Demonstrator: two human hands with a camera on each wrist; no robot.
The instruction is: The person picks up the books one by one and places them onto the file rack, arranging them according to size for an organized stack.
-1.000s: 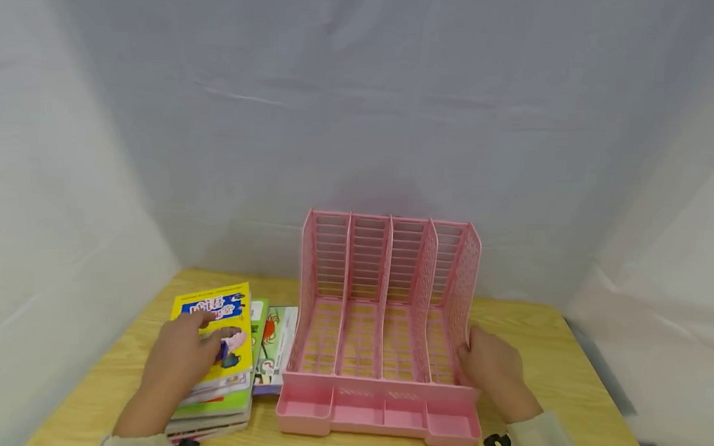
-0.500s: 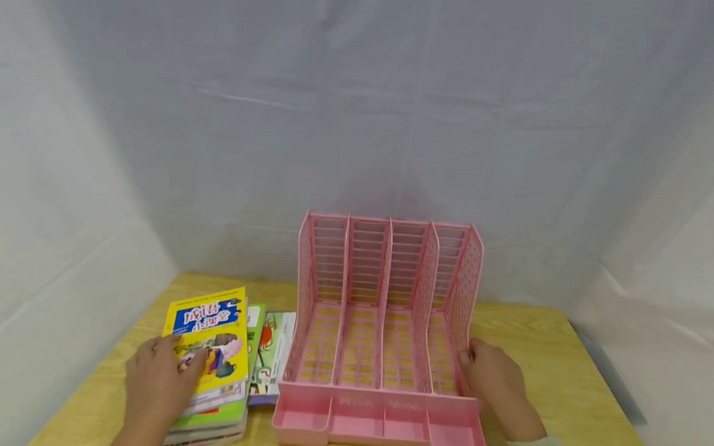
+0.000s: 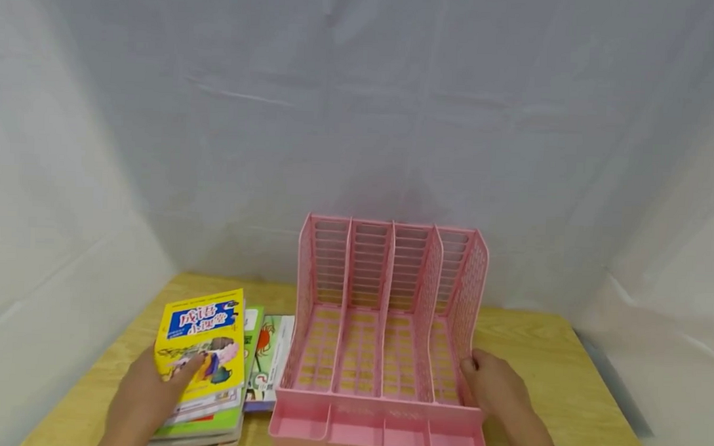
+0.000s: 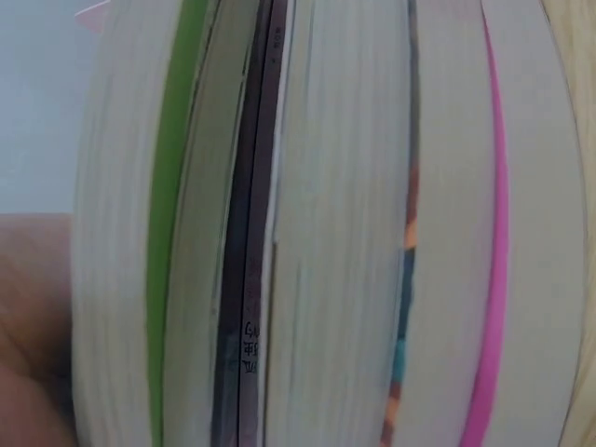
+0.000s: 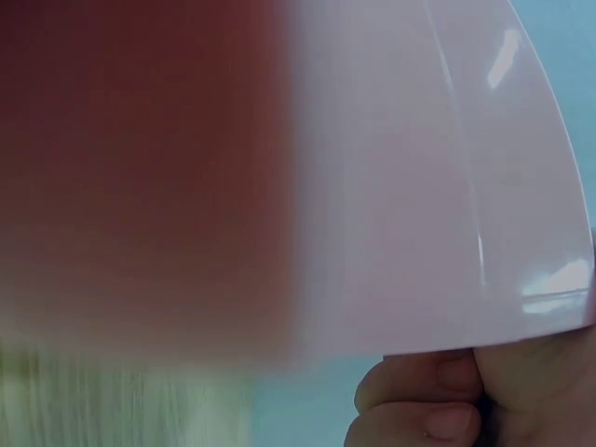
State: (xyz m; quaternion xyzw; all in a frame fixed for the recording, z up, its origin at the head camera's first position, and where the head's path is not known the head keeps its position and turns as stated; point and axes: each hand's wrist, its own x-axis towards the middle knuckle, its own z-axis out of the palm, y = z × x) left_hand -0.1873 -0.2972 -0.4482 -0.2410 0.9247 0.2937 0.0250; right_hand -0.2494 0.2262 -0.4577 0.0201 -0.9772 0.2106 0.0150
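A yellow-covered book (image 3: pixel 202 349) lies on top of a stack of several books (image 3: pixel 208 431) at the left of the table. My left hand (image 3: pixel 150 386) holds its left edge, thumb on the cover and the other fingers hidden by the book. The stack's page edges (image 4: pixel 345 223) fill the left wrist view, with part of the hand at lower left. Right of centre stands a pink file rack (image 3: pixel 380 401) with upright dividers and small trays along its front. My right hand (image 3: pixel 501 395) grips the rack's right side wall near the lower front, fingers curled at its edge.
Between stack and rack lies a book with a red crab (image 3: pixel 264 341) on its cover, partly covered by the stack and close to the rack. The wooden table (image 3: pixel 535 360) meets white sheeting (image 3: pixel 396 119) behind and at both sides.
My left hand has slid from the yellow book's cover to its left edge. The right hand keeps its grip on the rack, and the whole view has shifted slightly.
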